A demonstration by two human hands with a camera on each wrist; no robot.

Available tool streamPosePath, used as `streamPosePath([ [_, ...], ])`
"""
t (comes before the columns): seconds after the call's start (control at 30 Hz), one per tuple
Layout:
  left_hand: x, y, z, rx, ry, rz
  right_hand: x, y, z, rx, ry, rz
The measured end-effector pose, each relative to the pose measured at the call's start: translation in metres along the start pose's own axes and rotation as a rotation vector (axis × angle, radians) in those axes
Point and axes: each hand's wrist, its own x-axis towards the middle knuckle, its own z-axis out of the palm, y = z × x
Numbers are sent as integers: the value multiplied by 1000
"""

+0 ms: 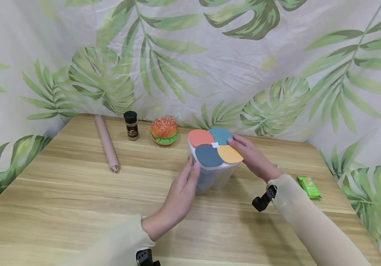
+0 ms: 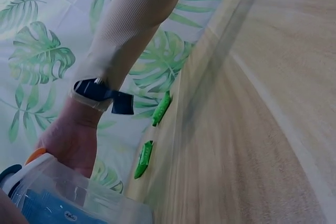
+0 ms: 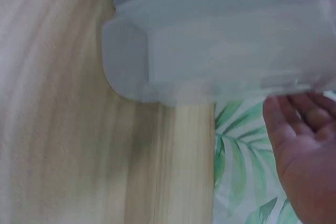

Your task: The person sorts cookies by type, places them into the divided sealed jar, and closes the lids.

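Between the two hands is a translucent plastic storage container (image 1: 212, 179). Its lid (image 1: 195, 147) has coral, teal, navy and yellow petal-shaped flaps around a small white centre, all lying flat. My left hand (image 1: 180, 192) grips the near left side just below the rim, thumb and forefinger showing. From the far right, my right hand (image 1: 251, 155) holds the rim, with a fingertip on the lid between the teal and yellow flaps. In the left wrist view, a blue package (image 2: 50, 208) shows through the container's wall. The right wrist view shows curled right fingers (image 3: 294, 114) against the container.
Along the back of the wooden table (image 1: 77, 207) stand a black-capped spice jar (image 1: 131, 126) and a toy hamburger (image 1: 164, 130). A pink roll (image 1: 106, 142) lies at the left. Right of my right arm lies a green packet (image 1: 309, 187); another green packet (image 2: 143, 159) shows in the left wrist view.
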Motion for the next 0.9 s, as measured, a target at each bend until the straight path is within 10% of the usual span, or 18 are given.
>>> streamPosePath([
  [0.9,57,-6,0,-79,93,-15,-51,-13,48,-28,447,72],
])
